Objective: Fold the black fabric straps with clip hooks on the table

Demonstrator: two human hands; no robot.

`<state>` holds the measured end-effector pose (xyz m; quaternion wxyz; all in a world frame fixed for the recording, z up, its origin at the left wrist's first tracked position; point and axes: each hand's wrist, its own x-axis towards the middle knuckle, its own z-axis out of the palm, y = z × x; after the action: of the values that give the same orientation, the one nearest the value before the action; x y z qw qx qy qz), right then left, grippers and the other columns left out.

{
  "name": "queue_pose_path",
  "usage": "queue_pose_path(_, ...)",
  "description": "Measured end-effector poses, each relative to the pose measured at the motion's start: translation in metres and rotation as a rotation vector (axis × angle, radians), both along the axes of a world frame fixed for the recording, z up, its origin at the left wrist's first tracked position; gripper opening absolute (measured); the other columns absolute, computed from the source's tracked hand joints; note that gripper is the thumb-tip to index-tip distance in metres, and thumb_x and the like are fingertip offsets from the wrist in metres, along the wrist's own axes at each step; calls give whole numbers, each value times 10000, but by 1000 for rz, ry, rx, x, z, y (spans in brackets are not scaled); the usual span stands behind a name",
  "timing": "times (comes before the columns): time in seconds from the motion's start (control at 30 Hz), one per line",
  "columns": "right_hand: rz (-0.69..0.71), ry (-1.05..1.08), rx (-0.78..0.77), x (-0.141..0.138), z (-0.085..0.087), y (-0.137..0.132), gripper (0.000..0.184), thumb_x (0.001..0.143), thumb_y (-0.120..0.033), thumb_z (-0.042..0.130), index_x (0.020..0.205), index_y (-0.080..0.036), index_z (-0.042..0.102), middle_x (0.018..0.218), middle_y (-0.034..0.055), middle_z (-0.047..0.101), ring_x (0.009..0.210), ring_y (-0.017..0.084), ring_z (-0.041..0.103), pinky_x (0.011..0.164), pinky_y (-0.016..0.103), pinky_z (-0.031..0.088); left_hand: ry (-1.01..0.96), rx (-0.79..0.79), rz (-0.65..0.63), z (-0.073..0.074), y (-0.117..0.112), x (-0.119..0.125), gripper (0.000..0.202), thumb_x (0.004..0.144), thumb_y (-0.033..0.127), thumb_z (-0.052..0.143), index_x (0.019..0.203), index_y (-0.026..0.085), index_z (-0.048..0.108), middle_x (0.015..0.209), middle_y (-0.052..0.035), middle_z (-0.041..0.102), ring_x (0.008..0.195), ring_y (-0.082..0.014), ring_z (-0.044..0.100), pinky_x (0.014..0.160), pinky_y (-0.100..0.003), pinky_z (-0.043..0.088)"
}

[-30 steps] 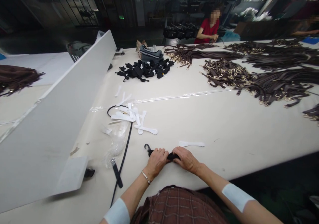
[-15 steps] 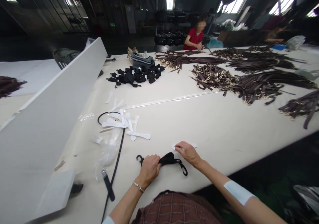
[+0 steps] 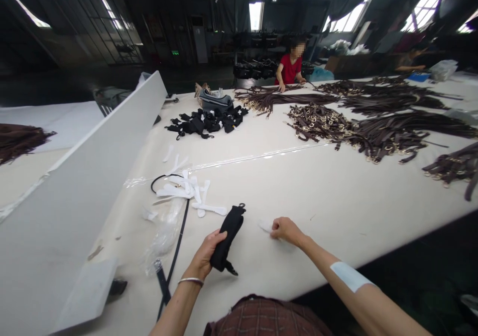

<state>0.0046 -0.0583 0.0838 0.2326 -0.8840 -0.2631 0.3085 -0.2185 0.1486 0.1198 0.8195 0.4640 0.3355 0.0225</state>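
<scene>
My left hand (image 3: 207, 252) is closed round a folded black strap (image 3: 231, 229). It is tilted above the table, and black hooks stick out at both ends. To its right, my right hand (image 3: 287, 230) pinches a thin white strip (image 3: 265, 225) just over the tabletop. The fingers hide part of that strip. A loose pile of white strips (image 3: 179, 190), some with toothed edges, lies beyond my left hand. Farther back is a heap of black straps (image 3: 203, 123) with hooks and white bits on them.
A white upright panel (image 3: 112, 147) edges the table on the left. A black cord (image 3: 179, 241) and clear plastic wrap (image 3: 164, 231) lie beside it. Brown straps with gold clasps (image 3: 321, 122) cover the far right. Behind them works a person in red (image 3: 289, 69).
My left hand has raised the black strap off the table and turned it upright. The fingers of my right hand have closed on the white strip, shifting it slightly.
</scene>
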Motion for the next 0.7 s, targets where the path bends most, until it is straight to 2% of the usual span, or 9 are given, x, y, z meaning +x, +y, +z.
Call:
queue_pose_path(0.07, -35, 131, 109, -14, 2, -1, 77, 670, -207, 660, 656, -181, 589, 654, 12, 617, 666, 158, 556, 659, 309, 413, -33, -3, 39, 9, 2, 0, 517, 600, 449, 852, 948, 124, 650, 625, 14, 580, 531, -97, 500, 480, -194, 382)
queue_pose_path(0.17, -82, 375, 276, -38, 11, 2, 146, 748, -343, 559, 739, -207, 507, 635, -8, 614, 600, 141, 563, 626, 302, 461, -83, 9, 36, 22, -4, 3, 557, 650, 440, 831, 1072, 125, 647, 654, 10, 597, 535, -92, 512, 485, -190, 390)
queue_pose_path(0.27, -97, 576, 397, -60, 25, 13, 288, 738, -471, 590, 790, -218, 461, 631, -21, 609, 584, 142, 569, 629, 323, 504, -163, 69, -78, 34, -19, 11, 550, 719, 428, 783, 1157, 128, 644, 778, -31, 658, 608, -100, 550, 542, -198, 420)
queue_pose_path(0.33, -75, 643, 454, -71, 34, 21, 342, 721, -500, 651, 820, -198, 524, 664, -4, 628, 604, 139, 570, 628, 314, 500, -213, 160, -205, 38, -31, 17, 557, 751, 417, 747, 1216, 133, 630, 871, -57, 681, 684, -130, 589, 595, -222, 445)
queue_pose_path(0.4, -64, 691, 544, -80, 40, 28, 360, 737, -488, 690, 906, -181, 607, 785, 33, 679, 695, 152, 600, 650, 302, 493, -176, 302, -276, 38, -40, 24, 682, 753, 393, 727, 1359, 154, 525, 861, -48, 680, 681, -152, 599, 603, -248, 447)
queue_pose_path(0.47, -79, 747, 646, -84, 42, 32, 365, 741, -449, 732, 981, -186, 652, 899, 55, 706, 787, 167, 618, 676, 295, 489, -74, 414, -255, 36, -43, 27, 898, 741, 370, 721, 1505, 175, 290, 786, -10, 660, 620, -155, 587, 577, -260, 434)
queue_pose_path(0.53, -110, 801, 712, -85, 40, 33, 354, 726, -413, 773, 978, -182, 678, 894, 55, 714, 787, 168, 614, 675, 291, 480, 2, 443, -216, 36, -42, 29, 1037, 731, 355, 720, 1542, 162, 104, 765, 8, 646, 596, -160, 590, 563, -264, 431)
queue_pose_path(0.63, -110, 818, 751, -85, 44, 35, 376, 713, -395, 804, 997, -171, 702, 891, 66, 724, 812, 190, 625, 710, 315, 487, 5, 449, -214, 44, -37, 26, 1045, 723, 335, 721, 1535, 130, 97, 809, -6, 650, 639, -171, 616, 590, -273, 443)
queue_pose_path(0.7, -79, 818, 793, -86, 53, 37, 421, 719, -394, 808, 1061, -172, 701, 956, 83, 732, 935, 241, 644, 831, 372, 506, -13, 498, -207, 52, -35, 23, 1054, 722, 315, 726, 1540, 139, 84, 818, -5, 661, 669, -174, 616, 623, -280, 443)
